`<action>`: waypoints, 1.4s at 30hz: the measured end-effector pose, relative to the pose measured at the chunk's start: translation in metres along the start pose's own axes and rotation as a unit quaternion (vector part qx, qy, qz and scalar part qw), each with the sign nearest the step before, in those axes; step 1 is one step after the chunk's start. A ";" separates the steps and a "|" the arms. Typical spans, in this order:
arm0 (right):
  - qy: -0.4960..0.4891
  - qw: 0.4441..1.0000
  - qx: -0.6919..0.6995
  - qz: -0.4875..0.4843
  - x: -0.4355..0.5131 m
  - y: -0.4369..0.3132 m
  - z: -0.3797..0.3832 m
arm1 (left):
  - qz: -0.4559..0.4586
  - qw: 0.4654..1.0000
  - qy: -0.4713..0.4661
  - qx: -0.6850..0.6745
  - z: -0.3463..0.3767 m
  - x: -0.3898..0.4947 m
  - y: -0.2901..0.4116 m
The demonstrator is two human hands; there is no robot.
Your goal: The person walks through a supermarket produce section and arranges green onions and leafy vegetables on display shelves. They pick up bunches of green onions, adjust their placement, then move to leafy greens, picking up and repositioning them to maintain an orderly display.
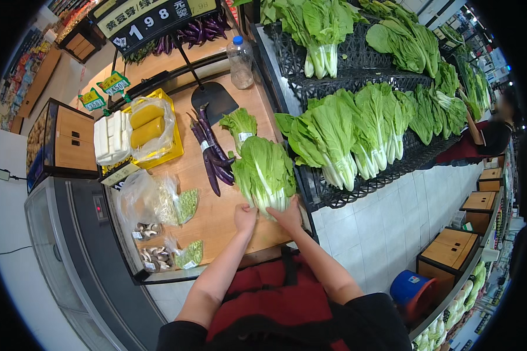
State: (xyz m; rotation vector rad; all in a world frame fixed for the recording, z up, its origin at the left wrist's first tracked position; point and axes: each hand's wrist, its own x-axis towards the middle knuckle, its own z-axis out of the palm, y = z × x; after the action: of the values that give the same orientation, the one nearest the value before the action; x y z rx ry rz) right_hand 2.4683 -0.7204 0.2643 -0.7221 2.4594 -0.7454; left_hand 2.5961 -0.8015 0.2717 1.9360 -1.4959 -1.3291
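A large bunch of leafy greens with white stalks lies on the wooden display table, its stalk end towards me. My right hand grips the right side of the stalks, thumb across the front. Against their left side is my left hand, fingers curled; whether they pinch anything is hidden. Just beyond the bunch lies a smaller head of lettuce with a white label. Several long purple eggplants, bound by a white band, rest to its left.
Black crates with more greens stand to the right. At left are a yellow crate, bagged mushrooms and bagged green beans. Behind stand a price sign and a plastic bottle. Another person is at far right.
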 end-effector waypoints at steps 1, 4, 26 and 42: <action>0.015 0.998 0.064 -0.023 0.007 -0.003 0.007 | -0.003 1.000 -0.017 0.000 0.002 -0.003 -0.001; 0.025 0.988 0.152 0.001 0.018 -0.014 0.018 | 0.034 0.999 0.020 0.018 0.014 -0.014 0.008; 0.003 0.983 0.185 0.025 0.026 0.032 0.017 | 0.039 0.981 -0.182 0.060 -0.061 -0.015 0.071; 0.008 0.879 0.017 -0.476 -0.052 -0.177 -0.133 | -0.057 0.944 -0.305 -0.110 -0.265 -0.092 0.185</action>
State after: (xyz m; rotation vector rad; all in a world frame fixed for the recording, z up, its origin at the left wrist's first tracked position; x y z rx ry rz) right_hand 2.4935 -0.7679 0.4850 -1.9553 1.9810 -1.1032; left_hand 2.7132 -0.8562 0.5814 1.5584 -1.4055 -2.1864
